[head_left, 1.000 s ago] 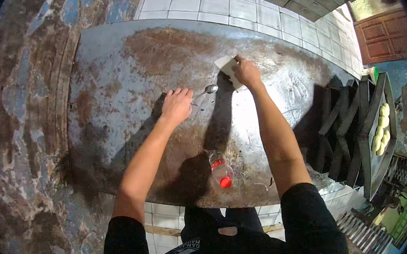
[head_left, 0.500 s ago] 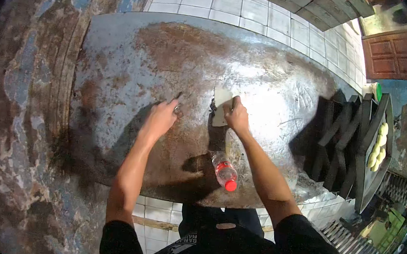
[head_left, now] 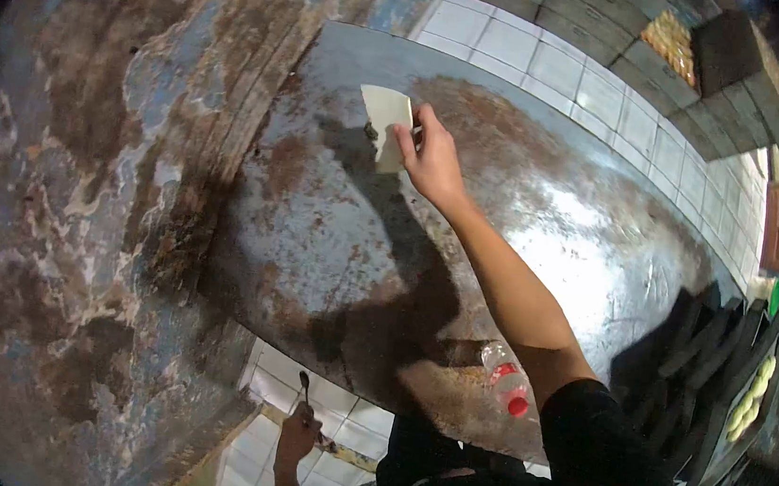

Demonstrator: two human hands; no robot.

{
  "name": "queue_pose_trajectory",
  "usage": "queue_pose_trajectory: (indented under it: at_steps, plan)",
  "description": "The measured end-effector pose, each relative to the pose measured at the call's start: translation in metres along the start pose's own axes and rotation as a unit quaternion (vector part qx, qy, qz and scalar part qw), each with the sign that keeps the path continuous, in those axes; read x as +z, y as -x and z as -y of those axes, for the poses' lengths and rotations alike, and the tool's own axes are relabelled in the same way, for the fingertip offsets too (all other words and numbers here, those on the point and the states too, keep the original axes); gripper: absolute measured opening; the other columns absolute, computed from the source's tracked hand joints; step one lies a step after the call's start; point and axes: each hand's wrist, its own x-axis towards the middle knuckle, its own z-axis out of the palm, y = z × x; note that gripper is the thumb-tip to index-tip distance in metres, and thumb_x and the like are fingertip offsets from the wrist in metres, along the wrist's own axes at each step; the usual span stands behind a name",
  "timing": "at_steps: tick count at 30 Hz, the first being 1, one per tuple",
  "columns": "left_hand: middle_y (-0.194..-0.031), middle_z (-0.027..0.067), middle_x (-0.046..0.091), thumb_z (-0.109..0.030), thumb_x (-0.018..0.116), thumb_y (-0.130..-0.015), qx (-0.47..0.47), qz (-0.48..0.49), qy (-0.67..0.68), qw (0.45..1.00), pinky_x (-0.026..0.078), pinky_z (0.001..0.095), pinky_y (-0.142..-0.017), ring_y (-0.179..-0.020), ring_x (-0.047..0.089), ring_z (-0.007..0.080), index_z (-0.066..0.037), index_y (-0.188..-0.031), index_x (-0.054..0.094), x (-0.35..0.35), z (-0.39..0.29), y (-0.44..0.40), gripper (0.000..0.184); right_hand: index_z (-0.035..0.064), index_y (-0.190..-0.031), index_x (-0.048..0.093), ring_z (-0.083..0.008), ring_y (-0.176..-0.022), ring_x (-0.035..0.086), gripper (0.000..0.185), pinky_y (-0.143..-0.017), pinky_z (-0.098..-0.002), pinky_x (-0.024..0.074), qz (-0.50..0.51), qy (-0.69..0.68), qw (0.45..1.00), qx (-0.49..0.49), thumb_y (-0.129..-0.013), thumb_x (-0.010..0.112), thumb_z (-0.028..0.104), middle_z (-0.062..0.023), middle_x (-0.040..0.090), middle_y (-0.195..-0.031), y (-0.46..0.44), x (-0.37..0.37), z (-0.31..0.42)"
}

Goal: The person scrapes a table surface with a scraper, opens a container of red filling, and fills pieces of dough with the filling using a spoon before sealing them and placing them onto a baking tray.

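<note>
"Scraper (head_left: 388,115): where is it held?"
"Over the table (head_left: 314,240), near its wall-side end, gripped by the right hand (head_left: 433,160); contact with the surface cannot be told."
"And the left hand (head_left: 297,437)?"
"Closed around a spoon (head_left: 304,380), held past the near edge, over floor tiles (head_left: 277,370). Bottle (head_left: 507,379) and scraper are separated by wide tabletop."

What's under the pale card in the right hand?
Worn tabletop shows around the pale card, with dark bits at its left edge; whatever is directly beneath is covered.
</note>
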Motion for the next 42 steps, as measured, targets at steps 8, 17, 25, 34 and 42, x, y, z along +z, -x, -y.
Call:
queue_pose_trajectory:
  at_steps: [8,17,25,34,42]
  plan:
    - [-0.073,0.0091,0.062,-0.003,0.056,-0.095,-0.040,0.081,0.253,0.963,0.055,0.0333,-0.062,-0.066,0.068,0.0175,-0.004,-0.097,0.046,0.024,0.030,0.035,0.011,0.0059,-0.114,0.049,-0.0495,-0.099,0.062,0.022,-0.079,-0.0534,0.0516,0.073,0.223,0.967,-0.104,-0.092,0.053,0.008,-0.0224,0.058,-0.121,0.011,-0.010,-0.059]
    - [-0.088,0.0021,0.054,-0.007,0.061,-0.097,-0.036,0.077,0.297,0.951,0.054,0.0320,-0.065,-0.079,0.062,0.0127,-0.008,-0.102,0.051,0.033,0.015,0.009,0.012,-0.0006,-0.154,0.037,-0.0312,-0.140,0.047,0.070,-0.117,-0.0414,0.0369,0.268,-0.017,0.954,0.136,-0.103,0.061,0.042,-0.0226,0.050,-0.150,0.014,-0.064,-0.123]
    - [-0.093,-0.0017,0.058,-0.034,0.063,-0.103,0.099,0.130,0.271,0.949,0.050,0.0309,-0.070,-0.085,0.058,0.0100,-0.006,-0.115,0.060,0.050,-0.044,-0.058,0.031,0.0072,-0.152,0.042,-0.0284,-0.141,0.045,0.058,-0.117,-0.0412,0.0375,0.124,-0.068,0.989,0.046,-0.106,0.054,0.041,-0.0172,0.047,-0.154,0.133,-0.198,0.016]
    - [-0.105,0.0069,0.066,-0.022,0.074,-0.095,0.166,-0.105,0.130,0.972,0.053,0.0319,-0.075,-0.084,0.062,0.0167,-0.005,-0.129,0.057,0.121,-0.095,-0.093,0.041,0.0023,-0.137,0.056,-0.0209,-0.110,0.065,0.045,-0.091,-0.0384,0.0546,-0.006,-0.112,0.939,0.324,-0.107,0.054,0.035,-0.0122,0.065,-0.125,0.476,-0.326,0.020]
    - [-0.096,0.0036,0.062,-0.014,0.065,-0.100,0.181,-0.048,0.177,0.966,0.047,0.0298,-0.079,-0.087,0.054,0.0140,-0.002,-0.109,0.061,0.286,0.035,0.120,0.015,0.0023,-0.103,0.074,-0.0180,-0.104,0.067,0.049,-0.083,-0.0313,0.0554,0.305,-0.229,0.785,0.489,-0.108,0.048,0.044,-0.0096,0.073,-0.116,0.762,-0.337,0.001]
